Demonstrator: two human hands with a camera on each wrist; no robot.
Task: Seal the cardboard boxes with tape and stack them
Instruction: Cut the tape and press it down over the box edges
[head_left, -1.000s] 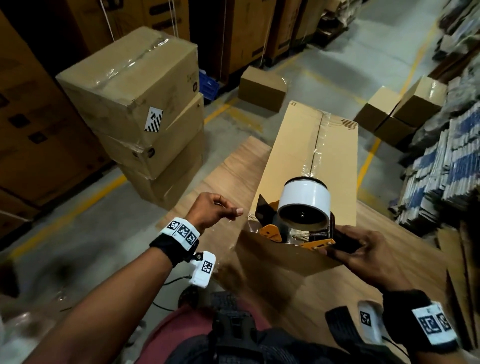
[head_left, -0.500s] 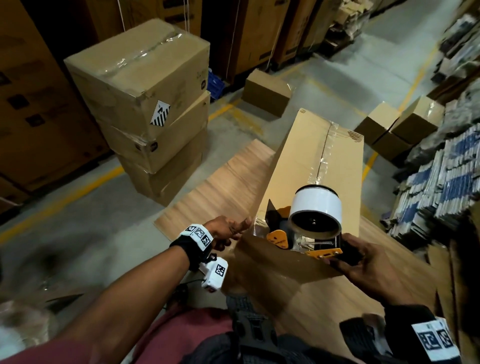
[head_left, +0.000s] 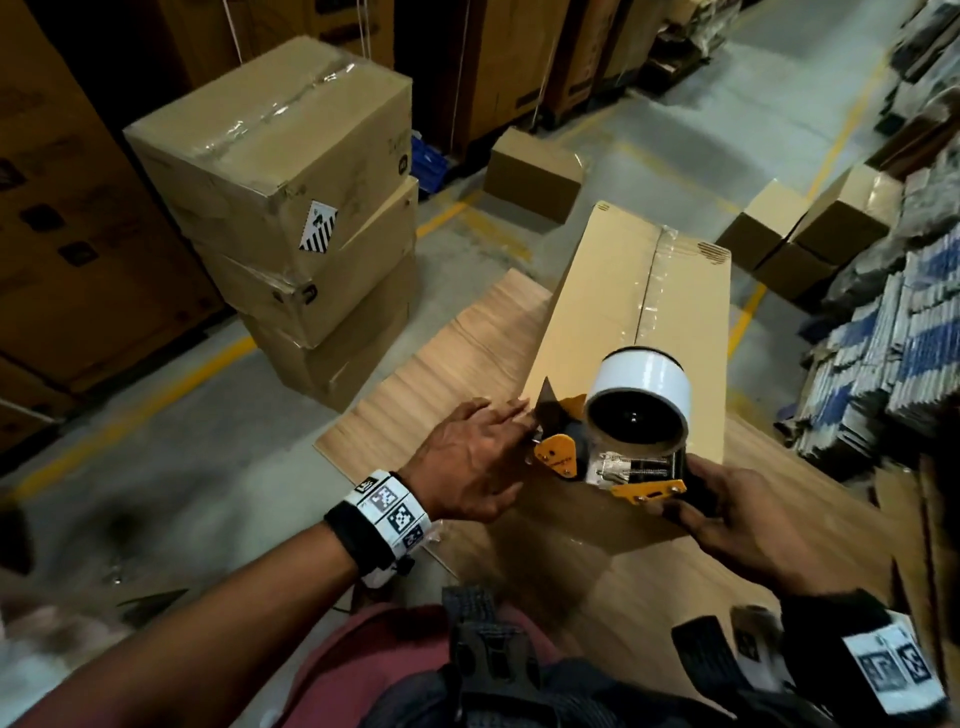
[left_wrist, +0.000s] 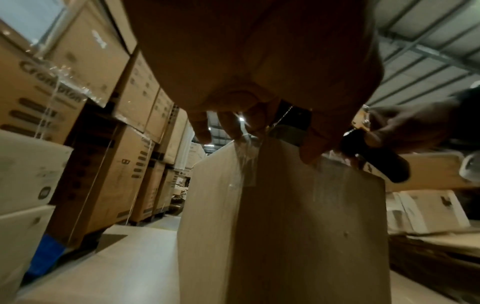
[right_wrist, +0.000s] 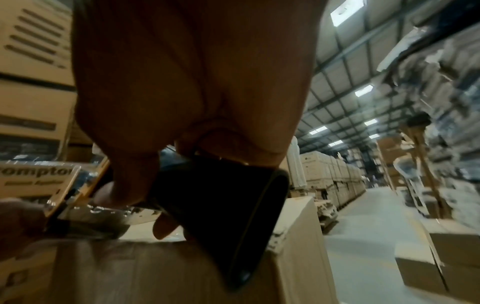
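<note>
A long cardboard box (head_left: 639, 312) lies on a wooden table (head_left: 441, 374), with clear tape along its top seam. At its near end sits an orange tape dispenser (head_left: 618, 462) carrying a white tape roll (head_left: 641, 384). My right hand (head_left: 727, 509) grips the black handle (right_wrist: 223, 205). My left hand (head_left: 488, 447) reaches to the near left corner, its fingers (left_wrist: 202, 127) stretched over the top edge beside the blade. Wrinkled tape (left_wrist: 245, 156) runs down the box's end face (left_wrist: 298, 226).
A stack of three taped boxes (head_left: 280, 171) stands on the floor to the left. Smaller boxes (head_left: 535, 176) sit on the floor beyond the table and at the right (head_left: 810, 223). Bundles of flat packs (head_left: 893, 332) line the right side. Tall cartons (left_wrist: 33, 92) wall the left.
My left hand has come down from a raised, loosely curled pose left of the box to its near corner by the dispenser, fingers stretched out. The dispenser stays at the near end.
</note>
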